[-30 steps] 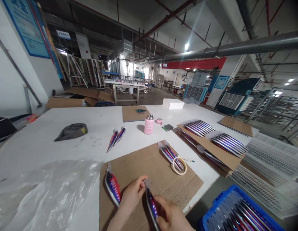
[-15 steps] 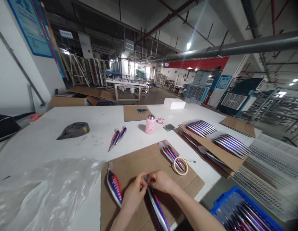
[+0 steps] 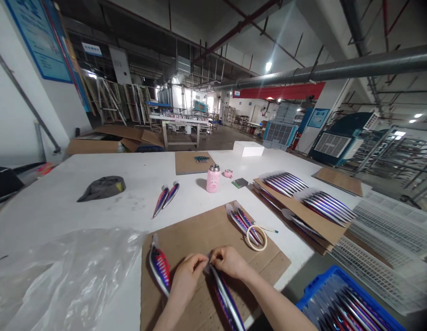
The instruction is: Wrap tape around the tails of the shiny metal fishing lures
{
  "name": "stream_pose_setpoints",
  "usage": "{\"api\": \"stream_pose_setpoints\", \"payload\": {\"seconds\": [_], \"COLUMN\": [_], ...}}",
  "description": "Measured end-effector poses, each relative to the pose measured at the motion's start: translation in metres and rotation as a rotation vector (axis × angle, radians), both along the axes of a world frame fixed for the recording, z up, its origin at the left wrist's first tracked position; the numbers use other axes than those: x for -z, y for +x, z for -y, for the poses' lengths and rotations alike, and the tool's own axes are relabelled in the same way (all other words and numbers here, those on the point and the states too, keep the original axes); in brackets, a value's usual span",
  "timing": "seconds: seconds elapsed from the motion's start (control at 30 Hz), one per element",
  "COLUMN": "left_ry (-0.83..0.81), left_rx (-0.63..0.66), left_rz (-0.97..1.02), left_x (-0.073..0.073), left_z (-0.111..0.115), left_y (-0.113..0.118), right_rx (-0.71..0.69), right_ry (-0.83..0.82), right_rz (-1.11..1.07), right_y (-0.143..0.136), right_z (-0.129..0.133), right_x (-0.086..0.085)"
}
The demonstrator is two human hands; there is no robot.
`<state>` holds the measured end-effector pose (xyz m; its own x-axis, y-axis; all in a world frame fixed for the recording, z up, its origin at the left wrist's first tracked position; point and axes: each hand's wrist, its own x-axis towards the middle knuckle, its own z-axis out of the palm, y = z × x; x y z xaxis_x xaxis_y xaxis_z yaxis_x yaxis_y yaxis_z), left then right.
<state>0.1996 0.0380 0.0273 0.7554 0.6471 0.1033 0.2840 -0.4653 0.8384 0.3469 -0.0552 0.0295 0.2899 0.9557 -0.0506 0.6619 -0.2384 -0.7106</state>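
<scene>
A long silver and purple fish-shaped lure (image 3: pixel 226 299) lies on the brown cardboard sheet (image 3: pixel 185 230), its tip between my two hands. My right hand (image 3: pixel 229 261) is closed in a pinch at that tip. My left hand (image 3: pixel 190 271) is closed too, thumb and forefinger meeting beside the tip; what they pinch is too small to make out. Left of my left hand lies a red and purple lure (image 3: pixel 160 266). Two more lures (image 3: pixel 243 223) rest at the sheet's upper right, with a cream tape ring (image 3: pixel 247 239) over their lower ends.
Clear plastic film (image 3: pixel 71 271) covers the near left. Behind are a grey cloth (image 3: pixel 105 187), two lures (image 3: pixel 165 198) and a pink bottle (image 3: pixel 213 180). Rows of lures lie on cardboard (image 3: pixel 316 216) at right, above a blue crate (image 3: pixel 304 299).
My left hand's fingers have straightened a little and shifted slightly left. The whole view has shifted slightly; my right hand stays at the lure's tip.
</scene>
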Motion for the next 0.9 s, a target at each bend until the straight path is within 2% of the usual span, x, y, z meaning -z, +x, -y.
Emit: {"api": "stream_pose_setpoints", "payload": {"seconds": [0.27, 0.57, 0.9], "left_ry": [-0.054, 0.090, 0.207], "left_rx": [0.040, 0.020, 0.014], "left_rz": [-0.099, -0.247, -0.306], "left_x": [0.014, 0.000, -0.005], "left_z": [-0.002, 0.006, 0.013], "left_y": [0.004, 0.005, 0.004], "right_rx": [0.025, 0.012, -0.053], "right_ry": [0.027, 0.025, -0.004], "right_rz": [-0.031, -0.017, -0.006], "right_y": [-0.002, -0.005, 0.002], "right_z": [0.000, 0.000, 0.000], "right_x": [0.002, -0.003, -0.008]}}
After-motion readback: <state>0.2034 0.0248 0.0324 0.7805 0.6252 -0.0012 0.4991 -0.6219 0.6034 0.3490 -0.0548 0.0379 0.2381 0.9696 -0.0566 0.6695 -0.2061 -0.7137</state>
